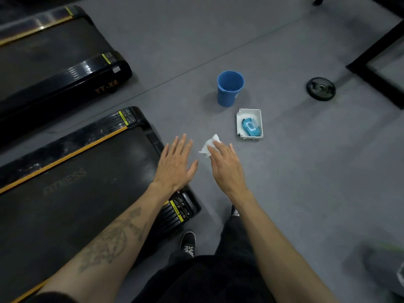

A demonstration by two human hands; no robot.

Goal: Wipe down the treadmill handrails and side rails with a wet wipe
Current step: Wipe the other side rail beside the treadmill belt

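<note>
Seen from above, a person's two bare forearms reach out over a grey gym floor (306, 171) at the middle of the frame. The right hand (225, 165) pinches a crumpled white wet wipe (207, 146) between thumb and fingers, the wipe sticking out past the fingertips, just left of centre. The left hand (175, 165) is released, its fingers straight and spread, holding nothing; it hovers over the rear corner of the near treadmill (76, 182), whose black belt and orange-edged side rail (65, 158) fill the lower left. A tattoo shows on the left forearm.

A second treadmill (54, 62), marked TT-X6 at its end, lies across the upper left. Above and right of the hands a blue bucket (229, 88) stands upright on the floor. Just below and right of it sits a white tray (239, 127) holding a blue pack of wipes (251, 127), near the wipe in the right hand but apart from it. A black weight plate (320, 88) lies flat toward the upper right, beside a dark metal frame (371, 62). At the bottom of the frame, dark trousers and a black shoe (188, 242) with white laces stand beside the near treadmill's end.
</note>
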